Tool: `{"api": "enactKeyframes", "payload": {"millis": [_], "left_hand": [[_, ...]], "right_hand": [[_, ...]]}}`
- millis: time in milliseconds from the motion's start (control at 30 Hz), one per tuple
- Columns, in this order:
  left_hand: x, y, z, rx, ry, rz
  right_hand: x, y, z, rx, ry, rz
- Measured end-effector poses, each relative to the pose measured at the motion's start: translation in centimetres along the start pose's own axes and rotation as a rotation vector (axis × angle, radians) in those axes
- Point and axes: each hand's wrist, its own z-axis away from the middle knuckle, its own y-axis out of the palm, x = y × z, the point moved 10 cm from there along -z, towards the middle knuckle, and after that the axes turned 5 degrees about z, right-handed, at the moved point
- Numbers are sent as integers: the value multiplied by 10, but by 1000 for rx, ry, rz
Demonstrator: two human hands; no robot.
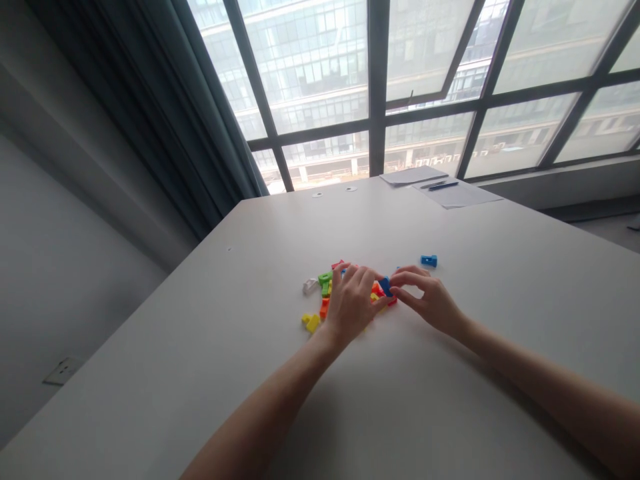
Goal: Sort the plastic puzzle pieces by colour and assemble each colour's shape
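Between my two hands is a small blue plastic block [385,286], held above a pile of mixed blocks. My left hand [353,300] is closed on its left side with thumb and fingers. From the right, the fingertips of my right hand [425,293] pinch the same block. Under and around my left hand lie green blocks [325,279], an orange block [325,307] and red pieces, partly hidden by the hand. Yellow blocks [312,323] and a white block [310,286] lie at the pile's left edge. Another blue block [429,261] sits apart, beyond my right hand.
The white table [240,347] spreads out around the pile. At its far edge lie sheets of paper [470,195] with pens [443,185] on them. Behind stand large windows and, to the left, a dark curtain [165,100]. A wall socket [63,371] is at the lower left.
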Motion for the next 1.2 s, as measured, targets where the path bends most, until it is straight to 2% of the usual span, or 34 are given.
{"api": "enactKeyframes", "payload": {"millis": [133, 367, 467, 567, 667, 833, 1033, 1200], "left_hand": [[-5, 6, 2, 66, 33, -44], [0, 20, 3, 228, -24, -61], [13, 18, 0, 248, -91, -81], [36, 13, -1, 253, -202, -107], [56, 9, 0, 249, -284, -122], [75, 11, 4, 294, -360, -128], [85, 19, 9, 353, -396, -167], [94, 29, 16, 413, -424, -177]], "right_hand": [[-4, 2, -1, 35, 24, -52], [-4, 1, -2, 30, 34, -14], [-17, -15, -7, -57, 36, 127], [-41, -33, -11, -141, 70, 308], [-65, -42, -12, -172, 105, 421], [-80, -36, -10, -148, 105, 524], [-83, -33, -10, -105, 104, 674], [-83, -30, -10, -58, 92, 707]]}}
